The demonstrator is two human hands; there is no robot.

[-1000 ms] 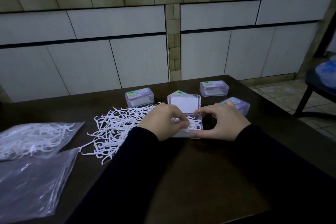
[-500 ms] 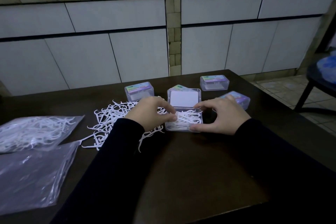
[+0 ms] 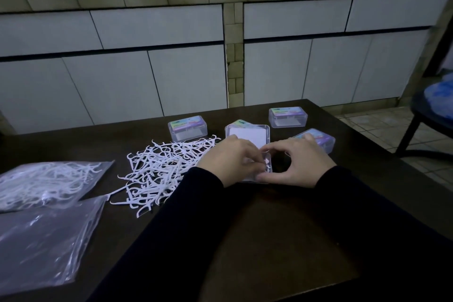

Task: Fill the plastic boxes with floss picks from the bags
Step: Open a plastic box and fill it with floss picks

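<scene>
1. Holding the open plastic box point(image 3: 266, 154) from both sides, the two hands meet over it in the middle of the dark bench point(image 3: 269, 240); its lid point(image 3: 247, 135) stands open on the far side.
2. The left hand point(image 3: 229, 163) has curled fingers that pinch floss picks inside the box. The right hand point(image 3: 300, 163) grips the box's right edge with thumb and fingers.
3. A loose pile of floss picks point(image 3: 161, 171) lies just to the left of the box, touching the left hand.
4. Three closed boxes stand behind: one point(image 3: 187, 127) at the far edge of the pile, one point(image 3: 288, 116) near the far bench edge, one point(image 3: 318, 140) just behind the right hand.
5. Two bags lie near the left edge: one with picks point(image 3: 46, 182), and a flatter one point(image 3: 44, 245) nearer.
6. The near part of the bench is open room between the sleeves point(image 3: 367, 216).
7. A chair point(image 3: 429, 117) stands on the floor beyond the right bench edge.
</scene>
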